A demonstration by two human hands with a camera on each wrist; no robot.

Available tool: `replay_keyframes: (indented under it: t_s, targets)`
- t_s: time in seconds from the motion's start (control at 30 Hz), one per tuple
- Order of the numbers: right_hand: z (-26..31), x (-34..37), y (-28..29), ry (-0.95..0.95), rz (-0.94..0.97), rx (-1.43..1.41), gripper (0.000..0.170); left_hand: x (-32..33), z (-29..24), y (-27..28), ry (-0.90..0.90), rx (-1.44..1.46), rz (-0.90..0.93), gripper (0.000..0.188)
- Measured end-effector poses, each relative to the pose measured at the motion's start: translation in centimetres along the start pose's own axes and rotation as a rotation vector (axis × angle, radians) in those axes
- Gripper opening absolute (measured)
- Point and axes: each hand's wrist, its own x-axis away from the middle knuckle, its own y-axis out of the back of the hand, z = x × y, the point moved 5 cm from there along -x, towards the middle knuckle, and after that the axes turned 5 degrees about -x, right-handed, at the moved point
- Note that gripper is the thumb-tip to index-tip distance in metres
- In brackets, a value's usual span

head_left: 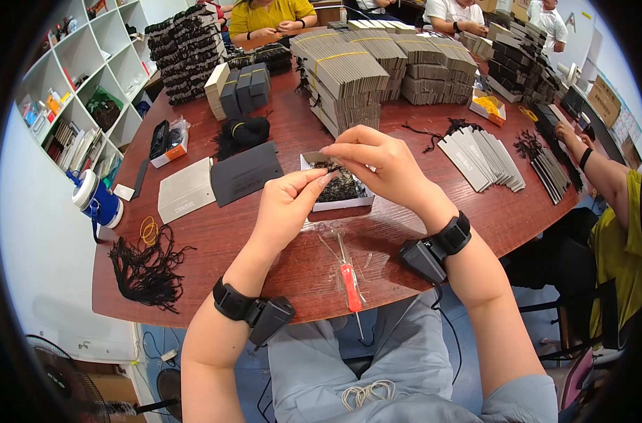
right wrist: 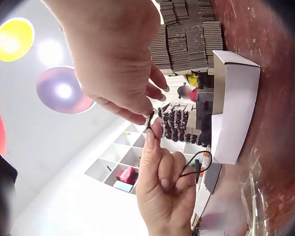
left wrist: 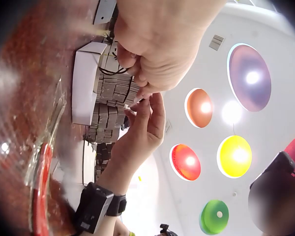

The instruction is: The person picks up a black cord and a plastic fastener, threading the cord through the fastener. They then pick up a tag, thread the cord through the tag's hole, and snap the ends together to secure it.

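Over a small white box (head_left: 345, 204) holding tangled black cords, my left hand (head_left: 282, 208) and right hand (head_left: 388, 168) meet at the fingertips. A thin black cord (right wrist: 150, 120) is pinched between left thumb and forefinger and also by the right fingertips. Its loop (right wrist: 210, 160) hangs out beside the curled lower fingers of the left hand (right wrist: 162, 184). From the left wrist view, the left hand (left wrist: 157, 49) is above and the right hand (left wrist: 140, 140) comes up from below. The exact finger contact is partly hidden.
A red-handled screwdriver (head_left: 350, 285) lies in front of the box. Grey card stacks (head_left: 342, 67) stand behind it, fanned tags (head_left: 479, 158) to the right. Two flat sleeves (head_left: 187, 190), a black cord bundle (head_left: 148, 271) and a blue jug (head_left: 99, 199) are at left.
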Motion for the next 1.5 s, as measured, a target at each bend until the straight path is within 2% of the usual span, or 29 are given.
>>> replay_keyframes:
  t_s: [0.07,0.27,0.4,0.5,0.57,0.6,0.67,0.77,0.97,1.1,1.17,1.2,1.27,1.3,1.37,1.5]
  targets:
    - [0.3,0.0,-0.1,0.067,0.025,0.08,0.018,0.1,-0.3,-0.1,-0.006,-0.006,0.006,0.02]
    - [0.3,0.3,-0.2,0.118,0.021,0.091,0.014,0.2,-0.3,-0.3,-0.037,-0.068,0.035,0.021]
    - [0.2,0.3,-0.4,0.097,0.061,0.012,0.019,0.2,-0.5,0.0,-0.057,-0.094,0.012,0.021]
    - [0.0,0.3,-0.8,0.009,0.128,-0.048,0.021,0.2,-0.3,0.0,-0.048,-0.094,0.009,0.019]
    - [0.4,0.0,-0.2,-0.044,-0.023,-0.074,0.017,0.1,-0.3,0.1,-0.054,-0.096,-0.006,0.019]
    - [0.5,-0.1,-0.1,-0.044,-0.023,-0.075,0.017,0.1,-0.4,0.2,-0.06,-0.098,-0.021,0.019]
    - [1.1,-0.4,0.4,0.066,-0.065,-0.114,0.02,0.0,-0.1,0.1,-0.054,-0.054,-0.035,0.019]
    - [1.2,-0.2,0.0,0.116,0.002,-0.039,0.019,0.1,-0.1,0.4,-0.029,0.007,-0.012,0.019]
    - [1.1,-0.2,0.0,0.138,-0.012,-0.028,0.008,0.1,-0.1,0.0,0.015,0.071,0.027,0.019]
    - [0.6,-0.1,0.0,0.103,-0.019,-0.085,0.007,0.0,0.0,-0.2,0.053,0.05,0.037,0.02]
    - [0.4,-0.2,0.0,0.012,-0.03,-0.268,0.007,0.1,0.0,-0.3,0.061,0.082,0.053,0.021]
    - [0.4,-0.2,0.0,0.013,-0.028,-0.269,0.007,0.2,0.1,-0.3,0.07,0.114,0.068,0.021]
    - [-1.1,0.2,-0.9,-0.288,0.004,-0.621,0.009,0.3,-0.3,-0.5,0.083,0.141,0.102,0.021]
    - [-1.1,0.3,-0.9,-0.288,0.005,-0.621,0.009,0.3,-0.4,-0.7,0.096,0.167,0.139,0.021]
    - [-2.3,1.0,-1.8,-0.6,0.026,-0.847,0.013,0.3,-0.2,-0.8,0.102,0.159,0.142,0.022]
    - [-3.4,1.5,-2.0,-0.716,-0.058,-0.83,0.017,0.2,-0.2,-0.8,0.139,0.175,0.138,0.021]
